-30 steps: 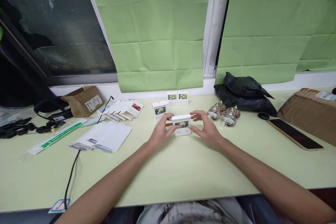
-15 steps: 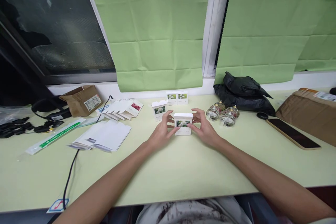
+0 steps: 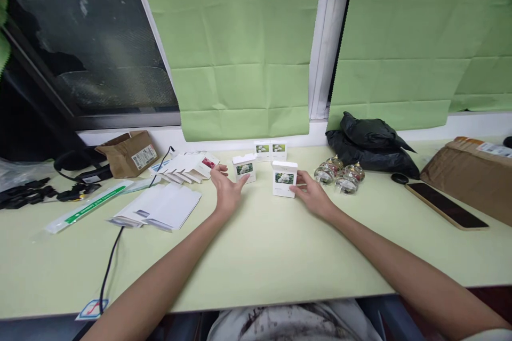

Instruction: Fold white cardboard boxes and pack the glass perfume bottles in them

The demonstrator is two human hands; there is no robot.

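My right hand [image 3: 313, 195] grips the right side of a small white box [image 3: 284, 187] with a picture of white flowers on its front. The box stands upright with its top flap raised a little. To the left, my left hand [image 3: 229, 189] has its thumb and fingers apart and holds nothing. Just beyond its thumb is a second white flower box [image 3: 240, 160], upright with its top edge notched. Two more such boxes, a left one [image 3: 262, 156] and a right one [image 3: 279, 156], stand side by side at the back.
Flat white cartons [image 3: 174, 206] and a fanned row of white cartons [image 3: 184, 166] lie left. On the right are shiny gold-topped ornaments [image 3: 347, 179], black plastic bags [image 3: 370, 144], a phone [image 3: 446, 206] and a brown parcel [image 3: 468, 176]. A black cable [image 3: 110, 258] crosses the table's left side.
My left hand has let go of the box and moved left, toward the second flower box. My right hand still holds the box, which has shifted slightly right and away from me.
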